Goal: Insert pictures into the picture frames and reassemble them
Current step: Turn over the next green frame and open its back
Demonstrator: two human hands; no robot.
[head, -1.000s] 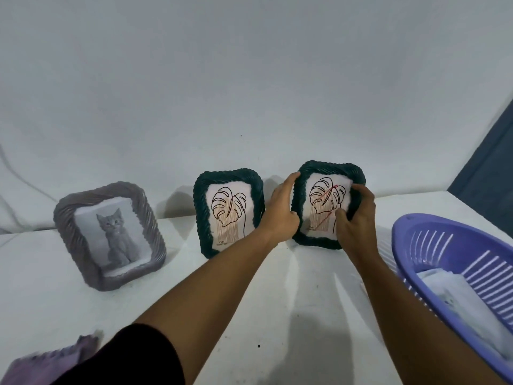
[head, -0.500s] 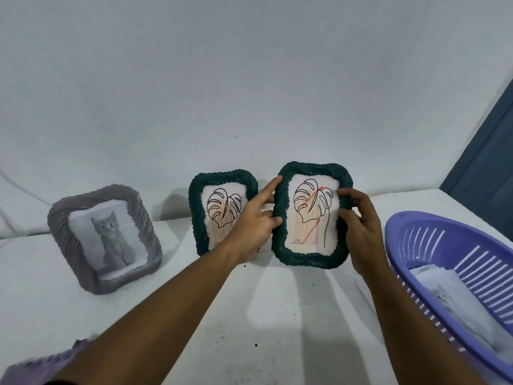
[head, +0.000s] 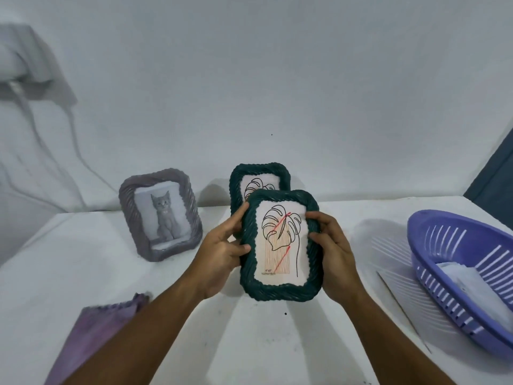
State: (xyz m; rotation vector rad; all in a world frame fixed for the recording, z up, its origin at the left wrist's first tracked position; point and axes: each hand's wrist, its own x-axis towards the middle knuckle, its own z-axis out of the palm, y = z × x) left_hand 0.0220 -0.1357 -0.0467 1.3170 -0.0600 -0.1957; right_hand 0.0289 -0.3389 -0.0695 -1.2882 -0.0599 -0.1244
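I hold a dark green woven picture frame [head: 280, 290] with a leaf line drawing in it, lifted off the table and facing me. My left hand [head: 222, 254] grips its left edge and my right hand [head: 333, 248] grips its right edge. Behind it a second green frame [head: 259, 175] with a similar leaf picture stands on the table, its lower part hidden by the held frame. A grey woven frame [head: 161, 215] with a kitten picture stands upright to the left.
A purple slotted plastic basket [head: 455, 254] with white sheets inside sits at the right. A purple cloth [head: 102, 326] lies at the lower left. The white table [head: 83, 268] meets a white wall behind; a dark curtain edge [head: 497, 184] shows far right.
The green frame has been lifted from its standing spot at the back and brought toward me and slightly left, now overlapping the second green frame. Both hands stayed on its sides.
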